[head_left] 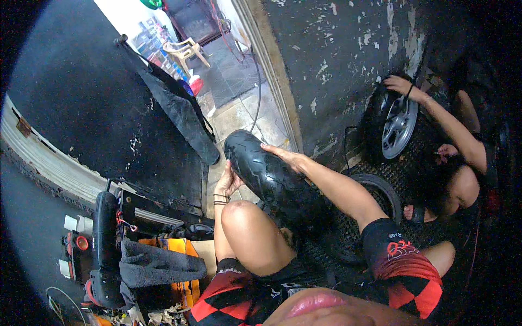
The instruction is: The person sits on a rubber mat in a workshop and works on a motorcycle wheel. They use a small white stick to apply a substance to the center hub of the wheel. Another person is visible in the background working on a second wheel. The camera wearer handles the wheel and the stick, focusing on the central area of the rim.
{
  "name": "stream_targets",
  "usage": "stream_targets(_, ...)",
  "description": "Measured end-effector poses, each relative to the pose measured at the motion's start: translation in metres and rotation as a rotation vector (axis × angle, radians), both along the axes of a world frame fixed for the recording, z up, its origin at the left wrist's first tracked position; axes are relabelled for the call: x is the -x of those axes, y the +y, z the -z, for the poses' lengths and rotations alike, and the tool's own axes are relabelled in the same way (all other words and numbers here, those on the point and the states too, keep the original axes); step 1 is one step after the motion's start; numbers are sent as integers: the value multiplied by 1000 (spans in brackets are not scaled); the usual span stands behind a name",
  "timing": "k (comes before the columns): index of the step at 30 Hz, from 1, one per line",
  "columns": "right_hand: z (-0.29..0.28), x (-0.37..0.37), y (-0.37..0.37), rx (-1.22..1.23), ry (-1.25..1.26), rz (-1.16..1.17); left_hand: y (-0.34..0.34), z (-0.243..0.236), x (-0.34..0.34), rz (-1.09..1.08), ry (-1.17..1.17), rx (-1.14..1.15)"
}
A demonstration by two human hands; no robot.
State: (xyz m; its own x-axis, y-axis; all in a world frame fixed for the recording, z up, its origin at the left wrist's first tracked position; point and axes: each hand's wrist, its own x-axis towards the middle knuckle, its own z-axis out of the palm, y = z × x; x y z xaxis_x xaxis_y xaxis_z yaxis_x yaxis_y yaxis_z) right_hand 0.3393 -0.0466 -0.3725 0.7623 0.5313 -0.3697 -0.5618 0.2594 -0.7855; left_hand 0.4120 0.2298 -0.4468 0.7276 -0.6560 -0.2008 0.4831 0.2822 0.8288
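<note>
Left hand [232,180], right hand [287,157] on tyre [256,168]; cloth [157,264] beside orange carton [184,247]

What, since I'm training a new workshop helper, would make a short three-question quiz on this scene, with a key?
1. Multiple choice: what do the person's left hand and right hand hold between them? (A) a plastic chair (B) a black tyre (C) a cable
2. True or false: a silver-spoked wheel is to the right of the black tyre.
3. Fill in: the cloth at the lower left is ____ in colour.

Key: 1. B; 2. True; 3. Grey.
</note>
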Motion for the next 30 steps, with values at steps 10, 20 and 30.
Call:
stream_targets(10,16,45,-30,-348,-111,-90,9,-64,35,308,-187,-382)
stream_targets(20,13,119,-77,-182,10,-35,-7,-160,66,-525,-747,-713)
stream_targets(30,74,152,-152,-98,-49,82,-32,-205,80,40,-980,-818)
